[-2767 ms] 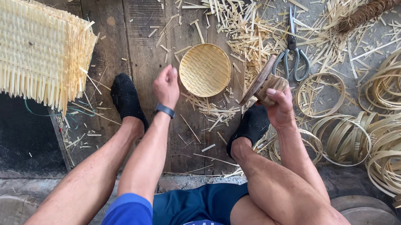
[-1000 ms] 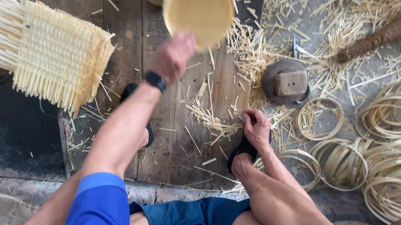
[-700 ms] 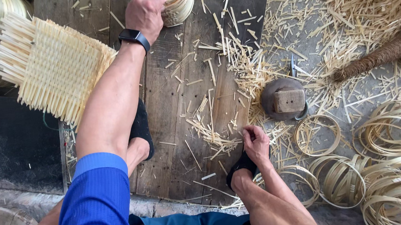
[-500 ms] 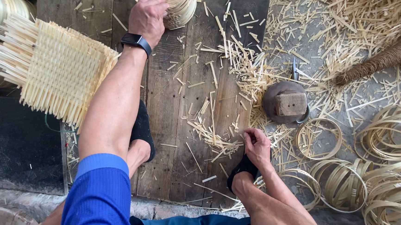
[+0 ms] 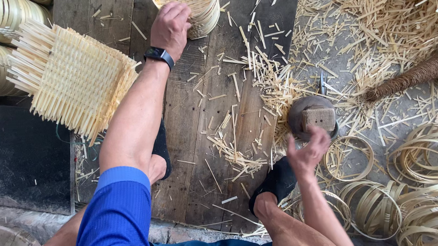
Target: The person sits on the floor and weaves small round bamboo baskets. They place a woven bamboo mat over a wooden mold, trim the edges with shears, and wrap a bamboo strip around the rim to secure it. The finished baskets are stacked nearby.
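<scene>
Hands at work on a plank floor: our left hand [image 5: 171, 27], reached far forward, rests its curled fingers against the side of a round woven bamboo basket [image 5: 191, 5] at the top edge of view. Our right hand [image 5: 308, 150] hovers with fingers loosely spread, holding nothing, just below a round dark tool with a wooden block [image 5: 312, 117], among pale bamboo offcuts [image 5: 257, 80] and coiled bamboo hoops [image 5: 423, 151].

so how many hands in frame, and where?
2. Left hand on the round woven basket at top; right hand hovers just below the round wooden block. No others visible.
</scene>
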